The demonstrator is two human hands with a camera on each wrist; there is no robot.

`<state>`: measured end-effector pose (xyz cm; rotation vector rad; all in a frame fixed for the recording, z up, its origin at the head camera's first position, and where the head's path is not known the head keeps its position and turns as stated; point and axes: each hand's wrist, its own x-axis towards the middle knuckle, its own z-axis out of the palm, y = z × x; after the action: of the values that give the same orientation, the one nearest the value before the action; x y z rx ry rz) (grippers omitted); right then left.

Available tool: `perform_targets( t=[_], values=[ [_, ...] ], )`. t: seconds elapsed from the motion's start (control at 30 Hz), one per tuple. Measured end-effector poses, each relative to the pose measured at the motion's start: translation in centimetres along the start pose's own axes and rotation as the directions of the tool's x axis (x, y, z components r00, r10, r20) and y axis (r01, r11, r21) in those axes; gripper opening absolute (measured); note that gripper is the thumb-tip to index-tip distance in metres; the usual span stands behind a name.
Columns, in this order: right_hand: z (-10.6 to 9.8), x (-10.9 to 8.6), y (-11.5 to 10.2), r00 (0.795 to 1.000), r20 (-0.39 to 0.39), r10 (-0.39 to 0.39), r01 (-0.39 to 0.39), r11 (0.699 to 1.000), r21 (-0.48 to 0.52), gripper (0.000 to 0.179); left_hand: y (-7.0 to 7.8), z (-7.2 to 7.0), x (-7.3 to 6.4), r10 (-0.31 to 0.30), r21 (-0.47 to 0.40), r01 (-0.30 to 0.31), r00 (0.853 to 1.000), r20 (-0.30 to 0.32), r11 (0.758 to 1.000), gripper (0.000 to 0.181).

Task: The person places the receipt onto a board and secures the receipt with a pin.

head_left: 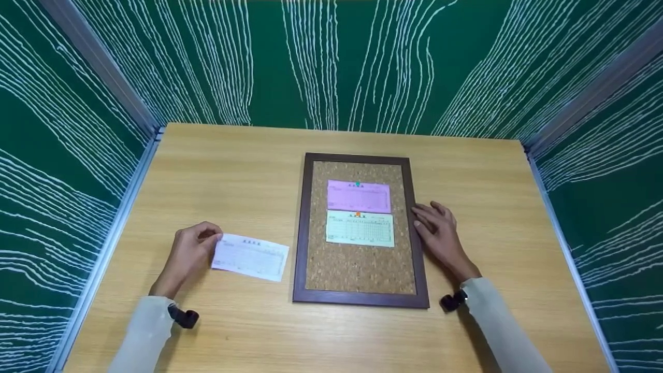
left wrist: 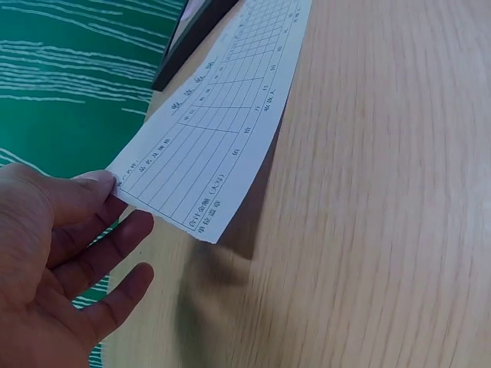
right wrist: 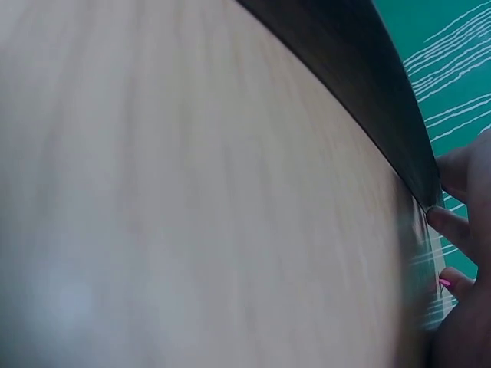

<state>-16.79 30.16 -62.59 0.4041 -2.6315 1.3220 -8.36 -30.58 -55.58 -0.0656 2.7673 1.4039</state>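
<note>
A white printed receipt slip [head_left: 250, 257] is pinched at its left end between the thumb and forefinger of my left hand [head_left: 192, 254]. The left wrist view shows the slip [left wrist: 207, 123] slanting above the tabletop, with its shadow beneath and my other left fingers loosely bent. To its right lies a cork board [head_left: 357, 269] in a dark brown frame. A pink slip [head_left: 358, 197] with a green pin and a pale green slip [head_left: 359, 229] with an orange pin are on the cork. My right hand [head_left: 440, 233] has its fingertips at the frame's right edge. A small pink thing [right wrist: 445, 282] shows at one right fingertip.
The board lies on a light wooden table [head_left: 233, 171]. Green panels [head_left: 269, 62] with white wavy lines stand along the back and both sides, joined by grey metal posts [head_left: 103, 57]. A small black wrist camera [head_left: 184, 316] sits on each sleeve cuff.
</note>
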Motion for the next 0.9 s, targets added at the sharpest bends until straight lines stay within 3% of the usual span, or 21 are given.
perform_targets(
  t=[0.27,0.47,0.9],
  values=[
    [-0.1,0.0,-0.3,1.000,0.007,0.009,-0.009,1.000,0.002,0.037,0.3,-0.1,0.2,0.033,-0.011,-0.034,0.999,-0.028,0.999,0.010],
    [-0.1,-0.1,-0.4,1.000,0.014,0.014,-0.014,1.000,-0.012,0.037,0.7,-0.1,0.1,0.011,-0.082,-0.012,1.000,-0.009,0.997,0.011],
    [-0.4,0.1,-1.0,0.999,0.035,0.018,-0.017,0.999,-0.028,0.035,1.4,-0.5,-0.1,-0.053,-0.120,0.054,0.999,0.010,0.991,0.013]
  ],
)
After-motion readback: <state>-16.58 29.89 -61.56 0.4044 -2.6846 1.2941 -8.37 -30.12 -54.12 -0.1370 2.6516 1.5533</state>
